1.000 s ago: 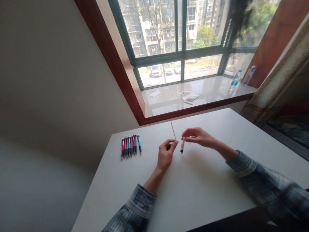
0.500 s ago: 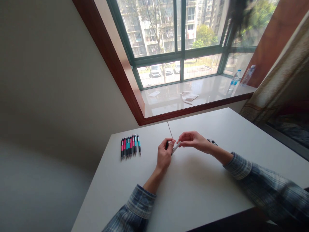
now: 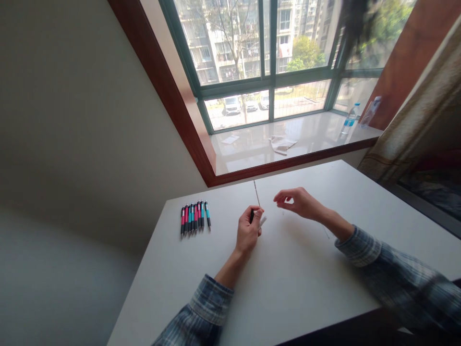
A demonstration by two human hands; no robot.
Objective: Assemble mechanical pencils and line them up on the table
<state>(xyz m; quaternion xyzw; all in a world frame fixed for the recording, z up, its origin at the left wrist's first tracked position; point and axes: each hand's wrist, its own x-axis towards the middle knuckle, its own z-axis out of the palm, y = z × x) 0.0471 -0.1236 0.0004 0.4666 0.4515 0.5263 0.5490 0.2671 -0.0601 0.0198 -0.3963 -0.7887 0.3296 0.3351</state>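
Observation:
My left hand (image 3: 248, 227) is closed over the middle of the white table (image 3: 288, 274). It grips pen parts: a white barrel-like piece (image 3: 262, 222), a black piece (image 3: 251, 216) and a thin rod like a refill (image 3: 257, 193) pointing away toward the window. My right hand (image 3: 297, 202) hovers to the right, apart from the left, thumb and fingers pinched together. A faint, pale bit shows beneath its fingertips, too small to name. Left of my hands, several pens (image 3: 194, 218) with pink or turquoise barrels and black grips lie side by side in a row.
A thin dark line of something (image 3: 326, 231) shows by my right wrist. Beyond the table, the windowsill (image 3: 245, 156) holds a crumpled cloth or paper (image 3: 283, 144), a flat white sheet (image 3: 230, 139) and two plastic bottles (image 3: 349, 120). A curtain (image 3: 414, 105) hangs at right.
My right hand has pulled away from the white piece, up and to the right. My left hand has shifted slightly right, still gripping the pen parts.

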